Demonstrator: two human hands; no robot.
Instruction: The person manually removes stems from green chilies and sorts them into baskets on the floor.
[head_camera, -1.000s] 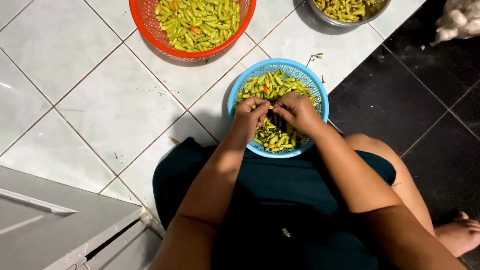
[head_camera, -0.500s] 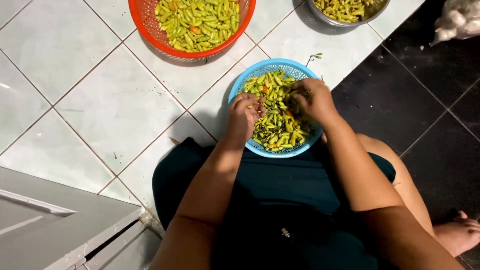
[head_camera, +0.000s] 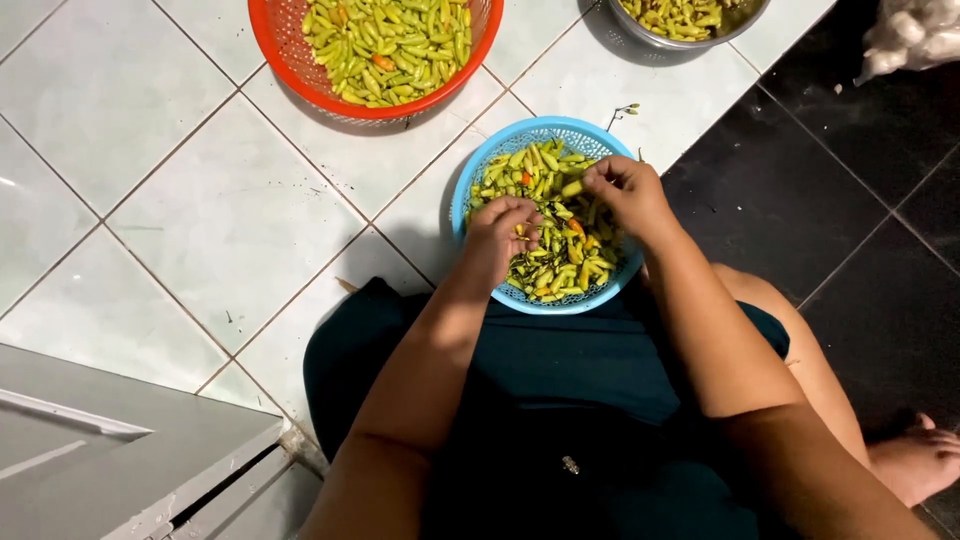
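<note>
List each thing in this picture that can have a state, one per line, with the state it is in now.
Blue basket: on the tiled floor, partly filled with green chillies.
Red basket: on the floor, heaped with green chillies.
Metal bowl: at the top edge, holding chillies, partly out of frame.
Left hand: resting in the blue basket, fingers curled on chillies.
Right hand: over the blue basket, grip pinching a green chilli.

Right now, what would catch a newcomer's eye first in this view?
Probably the round blue plastic basket of green chillies at the centre, with the left hand and right hand both buried in it. Next, the round red plastic basket of green chillies at the top, bright on the white tiled floor.
</note>
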